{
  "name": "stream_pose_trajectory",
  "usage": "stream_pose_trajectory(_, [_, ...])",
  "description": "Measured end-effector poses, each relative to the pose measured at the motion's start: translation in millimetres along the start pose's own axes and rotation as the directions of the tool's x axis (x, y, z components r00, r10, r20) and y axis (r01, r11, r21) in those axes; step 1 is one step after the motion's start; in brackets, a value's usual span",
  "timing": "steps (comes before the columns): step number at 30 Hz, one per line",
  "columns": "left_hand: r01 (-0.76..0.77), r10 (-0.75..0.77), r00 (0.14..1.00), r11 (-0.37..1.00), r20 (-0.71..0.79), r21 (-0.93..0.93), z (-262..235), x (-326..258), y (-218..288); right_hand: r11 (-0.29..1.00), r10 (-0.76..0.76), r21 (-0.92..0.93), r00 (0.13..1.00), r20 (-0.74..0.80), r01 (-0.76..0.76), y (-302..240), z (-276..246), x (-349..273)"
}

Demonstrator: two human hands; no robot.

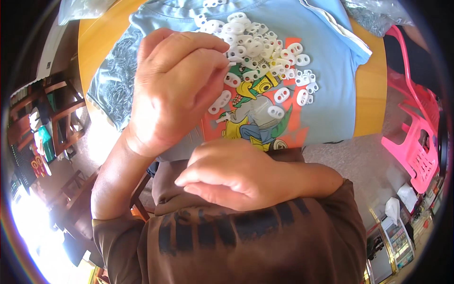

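Left hand (177,90) raised over a light blue printed shirt (326,71) spread on a round wooden table (371,94), fingertips pinched at a pile of white two-hole plastic pieces (260,52). Right hand (236,173) curled near the chest. Pink plastic stool (416,137) to the right.

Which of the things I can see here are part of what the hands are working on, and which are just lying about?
In hand:
left hand, fingers pinched at the pile
white two-hole plastic pieces
light blue T-shirt under them
right hand, curled near the chest

Lying about:
pink plastic chair
clear plastic bags
wooden furniture
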State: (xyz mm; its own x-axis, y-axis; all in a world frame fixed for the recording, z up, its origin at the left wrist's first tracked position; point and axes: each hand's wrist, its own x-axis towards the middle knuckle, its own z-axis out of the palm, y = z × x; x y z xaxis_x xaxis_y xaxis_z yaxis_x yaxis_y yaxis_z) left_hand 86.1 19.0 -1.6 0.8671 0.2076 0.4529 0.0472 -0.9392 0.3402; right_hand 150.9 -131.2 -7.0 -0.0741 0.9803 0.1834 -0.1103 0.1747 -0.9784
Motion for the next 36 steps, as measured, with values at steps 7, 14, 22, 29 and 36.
stream_pose_trajectory(7, [0.476, -0.593, 0.723, 0.054, 0.355, -0.878, -42, -30, 37, 0.993, -0.077, -0.115, 0.884, -0.462, 0.026, -6, -12, 7])
stream_pose_trajectory(14, [0.396, -0.703, 0.605, -0.141, 0.373, -0.907, -49, -56, 37, 0.968, -0.168, -0.239, 0.914, -0.370, 0.081, -10, -4, 23])
stream_pose_trajectory(22, [0.412, -0.694, 0.587, -0.188, 0.417, -0.892, -62, -75, 27, 0.974, -0.113, -0.220, 0.950, -0.291, 0.049, -8, 1, 47])
stream_pose_trajectory(29, [0.248, -0.748, 0.548, -0.281, 0.374, -0.927, -56, -85, 30, 0.991, 0.137, 0.045, 0.927, -0.349, -0.130, -19, 13, 61])
stream_pose_trajectory(36, [0.223, -0.717, 0.668, -0.060, 0.197, -0.973, -60, -91, 12, 0.923, -0.012, -0.379, 0.979, -0.204, -0.068, -13, -3, 81])
